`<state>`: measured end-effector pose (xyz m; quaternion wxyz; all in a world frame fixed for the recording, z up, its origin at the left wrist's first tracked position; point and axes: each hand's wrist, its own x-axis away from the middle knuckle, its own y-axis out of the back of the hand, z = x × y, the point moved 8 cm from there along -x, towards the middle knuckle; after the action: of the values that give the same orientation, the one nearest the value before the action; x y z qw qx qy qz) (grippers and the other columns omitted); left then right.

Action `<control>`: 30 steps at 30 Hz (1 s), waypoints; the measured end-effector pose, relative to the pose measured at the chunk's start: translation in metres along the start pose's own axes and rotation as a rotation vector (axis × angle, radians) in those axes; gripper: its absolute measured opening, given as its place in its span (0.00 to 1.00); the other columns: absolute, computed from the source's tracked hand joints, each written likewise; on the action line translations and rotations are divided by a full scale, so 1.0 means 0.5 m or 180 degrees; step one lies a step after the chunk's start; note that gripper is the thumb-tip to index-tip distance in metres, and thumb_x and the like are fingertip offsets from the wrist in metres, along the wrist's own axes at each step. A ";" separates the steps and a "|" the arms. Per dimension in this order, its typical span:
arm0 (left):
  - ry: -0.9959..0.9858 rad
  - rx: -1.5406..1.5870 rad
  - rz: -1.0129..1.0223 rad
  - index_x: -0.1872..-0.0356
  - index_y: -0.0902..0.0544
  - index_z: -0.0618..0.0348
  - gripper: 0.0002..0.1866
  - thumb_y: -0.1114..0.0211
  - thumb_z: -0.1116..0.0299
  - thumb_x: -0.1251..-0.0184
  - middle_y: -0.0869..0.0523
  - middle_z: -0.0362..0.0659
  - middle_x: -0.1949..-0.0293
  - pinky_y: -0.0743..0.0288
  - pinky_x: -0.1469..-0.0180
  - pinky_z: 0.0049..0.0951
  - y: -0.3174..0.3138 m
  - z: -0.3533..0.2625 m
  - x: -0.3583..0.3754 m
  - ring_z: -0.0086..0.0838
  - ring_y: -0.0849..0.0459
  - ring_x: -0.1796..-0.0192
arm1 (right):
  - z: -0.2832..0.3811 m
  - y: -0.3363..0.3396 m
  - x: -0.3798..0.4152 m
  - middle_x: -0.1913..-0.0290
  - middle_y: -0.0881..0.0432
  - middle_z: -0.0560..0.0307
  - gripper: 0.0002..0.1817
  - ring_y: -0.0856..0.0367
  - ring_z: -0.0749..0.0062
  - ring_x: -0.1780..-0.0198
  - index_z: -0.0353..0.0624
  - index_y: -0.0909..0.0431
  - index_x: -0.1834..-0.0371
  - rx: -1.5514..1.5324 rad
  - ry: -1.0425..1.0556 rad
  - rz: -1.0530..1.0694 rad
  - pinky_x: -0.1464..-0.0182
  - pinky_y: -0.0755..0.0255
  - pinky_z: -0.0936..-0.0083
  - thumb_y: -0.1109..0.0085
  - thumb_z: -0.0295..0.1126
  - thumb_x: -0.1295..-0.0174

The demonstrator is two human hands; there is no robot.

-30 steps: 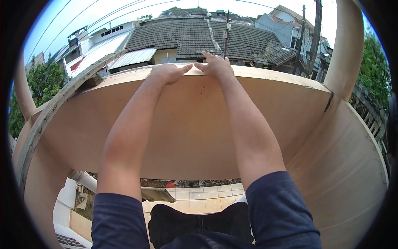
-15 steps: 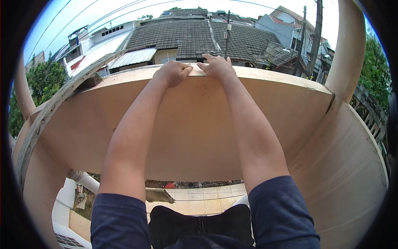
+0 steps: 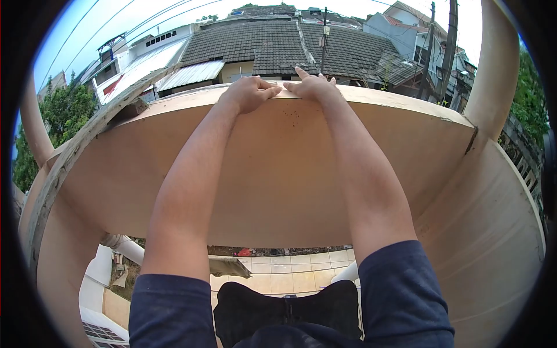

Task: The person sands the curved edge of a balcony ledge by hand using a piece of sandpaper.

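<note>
Peach parapet (image 3: 278, 174): spans the head view in front of the person, its pale top (image 3: 394, 98) running behind and beneath the hands.
Left hand (image 3: 249, 94): at the top near the middle, fingers curled, thumb toward the other hand; whether it grips anything is impossible to tell.
Right hand (image 3: 316, 88): just beside it on the same top, released, fingers spread and pointing away, thumb toward the left hand; nothing visible in it.
Dark specks (image 3: 293, 119): scattered on the parapet's inner face, below the gap between the hands.
Weathered strip (image 3: 72, 139): curves along the left side, rough and grey.
Columns: one upright at the right (image 3: 494, 69), another at the left (image 3: 36, 124).
Navy sleeves (image 3: 403, 290): cover the upper arms; the forearms are bare and stretched forward.
Black garment (image 3: 287, 313): bottom centre, between the sleeves.
Pale tiles (image 3: 293, 283): below the parapet, lower down.
Grey roofs (image 3: 243, 43): beyond the parapet, under overhead wires (image 3: 154, 23).
</note>
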<state>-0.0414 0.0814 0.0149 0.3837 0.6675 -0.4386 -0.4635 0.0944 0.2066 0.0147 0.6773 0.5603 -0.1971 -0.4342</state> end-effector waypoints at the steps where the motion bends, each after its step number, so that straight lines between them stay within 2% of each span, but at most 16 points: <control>1: 0.0010 0.0007 -0.0004 0.30 0.14 0.33 0.31 0.48 0.30 0.20 0.13 0.42 0.30 0.24 0.26 0.44 -0.001 -0.007 0.006 0.39 0.17 0.28 | -0.001 0.000 0.003 0.13 0.37 0.56 0.43 0.57 0.57 0.08 0.75 0.47 0.10 0.0021 -0.0032 0.0080 0.10 0.72 0.48 0.54 0.71 0.25; 3: 0.0483 0.0030 -0.0344 0.35 0.10 0.44 0.31 0.40 0.34 0.22 0.12 0.44 0.32 0.27 0.25 0.41 0.009 -0.008 0.013 0.43 0.17 0.27 | -0.001 -0.001 0.000 0.13 0.38 0.56 0.43 0.57 0.57 0.08 0.75 0.47 0.10 0.0039 -0.0022 0.0105 0.10 0.73 0.48 0.54 0.71 0.26; 7: 0.0757 -0.0424 -0.0630 0.35 0.11 0.43 0.32 0.41 0.32 0.23 0.14 0.44 0.29 0.33 0.20 0.43 0.011 -0.020 0.010 0.44 0.23 0.22 | -0.009 -0.007 -0.013 0.12 0.38 0.56 0.43 0.58 0.58 0.08 0.76 0.46 0.10 0.0013 -0.0070 0.0128 0.10 0.74 0.47 0.53 0.71 0.26; 9: 0.1156 -0.1073 -0.0410 0.31 0.13 0.25 0.30 0.49 0.29 0.21 0.16 0.40 0.27 0.50 0.13 0.53 0.003 -0.001 0.002 0.36 0.25 0.21 | -0.009 -0.011 -0.011 0.12 0.39 0.58 0.42 0.59 0.59 0.08 0.77 0.46 0.10 0.0016 -0.0118 0.0200 0.10 0.73 0.47 0.53 0.72 0.26; 10: 0.1168 -0.1070 -0.0395 0.31 0.13 0.25 0.30 0.49 0.29 0.21 0.16 0.40 0.27 0.50 0.13 0.53 0.004 0.013 0.002 0.36 0.25 0.21 | -0.008 -0.013 -0.008 0.12 0.39 0.58 0.42 0.59 0.59 0.08 0.77 0.46 0.10 0.0017 -0.0116 0.0220 0.10 0.73 0.47 0.53 0.72 0.26; 12: 0.0217 -0.0315 -0.0132 0.32 0.13 0.24 0.29 0.49 0.30 0.20 0.14 0.41 0.29 0.53 0.12 0.53 -0.002 -0.004 -0.005 0.36 0.22 0.23 | -0.012 -0.010 -0.006 0.12 0.39 0.58 0.43 0.60 0.59 0.08 0.78 0.46 0.11 -0.0024 -0.0143 0.0181 0.10 0.73 0.47 0.54 0.73 0.26; 16: 0.0441 0.0077 0.0146 0.32 0.13 0.25 0.29 0.51 0.30 0.19 0.10 0.39 0.34 0.58 0.11 0.57 0.005 0.001 0.004 0.38 0.18 0.27 | -0.017 -0.016 -0.017 0.12 0.39 0.57 0.43 0.62 0.58 0.08 0.80 0.45 0.11 -0.0064 -0.0185 0.0178 0.10 0.71 0.46 0.52 0.74 0.27; 17: 0.0654 -0.0168 0.0013 0.30 0.14 0.28 0.31 0.54 0.31 0.18 0.13 0.39 0.30 0.62 0.11 0.56 0.009 -0.002 0.005 0.36 0.20 0.25 | -0.019 -0.020 -0.019 0.11 0.40 0.57 0.43 0.61 0.55 0.08 0.75 0.43 0.11 -0.0026 -0.0197 0.0186 0.11 0.72 0.43 0.57 0.75 0.27; 18: 0.0663 -0.0162 -0.0006 0.30 0.14 0.28 0.31 0.54 0.31 0.18 0.13 0.39 0.30 0.62 0.11 0.56 -0.002 -0.001 0.001 0.36 0.20 0.25 | -0.017 -0.020 -0.018 0.11 0.40 0.57 0.43 0.61 0.55 0.08 0.75 0.43 0.11 -0.0015 -0.0180 0.0178 0.11 0.72 0.43 0.57 0.75 0.27; 20: 0.0810 -0.0676 -0.0575 0.29 0.15 0.31 0.32 0.57 0.31 0.17 0.17 0.38 0.26 0.64 0.11 0.57 -0.009 0.028 -0.025 0.34 0.24 0.22 | -0.014 -0.017 -0.021 0.11 0.40 0.56 0.44 0.59 0.52 0.08 0.69 0.40 0.11 0.0030 -0.0199 0.0191 0.11 0.72 0.40 0.64 0.76 0.26; 21: 0.0921 -0.0778 -0.0500 0.29 0.16 0.27 0.28 0.54 0.34 0.16 0.20 0.35 0.23 0.64 0.11 0.57 -0.007 0.027 -0.028 0.33 0.26 0.20 | -0.016 -0.021 -0.027 0.11 0.40 0.56 0.45 0.58 0.52 0.08 0.65 0.37 0.12 -0.0013 -0.0223 0.0154 0.12 0.72 0.39 0.68 0.75 0.25; 22: 0.0929 -0.0768 -0.0503 0.29 0.16 0.27 0.28 0.54 0.34 0.16 0.20 0.35 0.23 0.64 0.11 0.57 0.002 0.030 -0.029 0.33 0.26 0.20 | -0.018 -0.023 -0.035 0.11 0.40 0.56 0.45 0.58 0.52 0.08 0.65 0.37 0.12 -0.0003 -0.0217 0.0157 0.12 0.72 0.39 0.68 0.75 0.25; 24: 0.0786 -0.0120 0.0008 0.29 0.16 0.22 0.25 0.50 0.35 0.16 0.20 0.35 0.23 0.64 0.11 0.57 -0.007 0.034 -0.031 0.33 0.26 0.20 | -0.023 -0.034 -0.047 0.08 0.50 0.62 0.47 0.60 0.46 0.08 0.67 0.48 0.09 0.0121 -0.0204 0.0432 0.13 0.73 0.34 0.68 0.78 0.25; 27: 0.0444 0.0505 0.0246 0.30 0.16 0.19 0.23 0.47 0.36 0.17 0.20 0.34 0.23 0.65 0.11 0.59 -0.020 0.043 -0.037 0.32 0.24 0.21 | -0.027 -0.037 -0.055 0.08 0.48 0.65 0.45 0.61 0.46 0.08 0.71 0.47 0.10 0.0099 -0.0241 0.0409 0.14 0.74 0.33 0.68 0.76 0.25; 28: 0.0443 0.0505 0.0275 0.30 0.16 0.19 0.23 0.47 0.36 0.17 0.20 0.34 0.23 0.65 0.11 0.59 -0.016 0.022 -0.020 0.32 0.24 0.21 | -0.028 -0.038 -0.053 0.09 0.48 0.66 0.44 0.61 0.46 0.08 0.72 0.46 0.10 0.0045 -0.0243 0.0396 0.14 0.75 0.33 0.68 0.76 0.24; 30: 0.0604 -0.0143 0.0002 0.30 0.15 0.21 0.26 0.46 0.32 0.20 0.17 0.34 0.26 0.61 0.14 0.67 0.011 -0.006 0.012 0.35 0.25 0.21 | -0.022 -0.033 -0.040 0.09 0.47 0.67 0.42 0.62 0.44 0.08 0.74 0.44 0.11 0.0057 -0.0265 0.0422 0.14 0.75 0.31 0.68 0.74 0.23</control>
<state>-0.0388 0.0745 0.0192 0.4384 0.6995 -0.3900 -0.4078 0.0857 0.2292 0.0004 0.6907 0.5336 -0.2656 -0.4095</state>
